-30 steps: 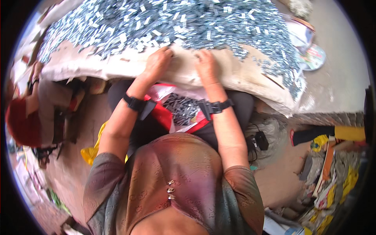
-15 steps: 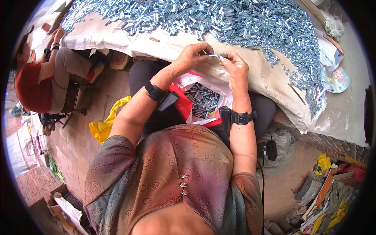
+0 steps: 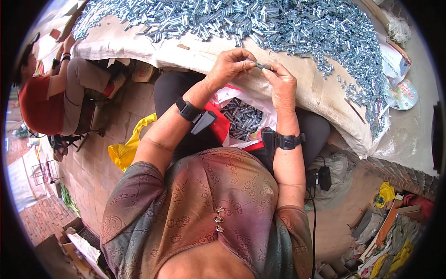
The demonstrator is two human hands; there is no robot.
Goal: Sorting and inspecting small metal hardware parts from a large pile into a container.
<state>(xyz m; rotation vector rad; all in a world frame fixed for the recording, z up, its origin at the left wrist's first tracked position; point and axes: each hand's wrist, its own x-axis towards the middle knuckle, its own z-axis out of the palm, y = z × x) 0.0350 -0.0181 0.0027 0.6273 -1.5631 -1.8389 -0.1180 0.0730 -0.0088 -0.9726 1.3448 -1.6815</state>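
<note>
My left hand [image 3: 228,66] and my right hand [image 3: 280,83] meet above my lap, and together they pinch one small metal sleeve [image 3: 261,66] between the fingertips. A big heap of the same silvery metal sleeves [image 3: 260,23] covers the cloth-covered table [image 3: 316,93] just beyond my hands. In my lap lies an open white and red bag [image 3: 241,118] holding several darker metal pieces. A black band sits on each wrist.
Another person in a red top [image 3: 39,102] sits at the table's left end. A yellow bag [image 3: 127,146] lies on the brick floor by my left knee. A black adapter with a cable [image 3: 318,179] and mixed clutter [image 3: 390,228] lie on my right.
My hands came back from the table's edge to above my lap and closed together on one small metal sleeve. The view has swung, bringing the seated person into sight.
</note>
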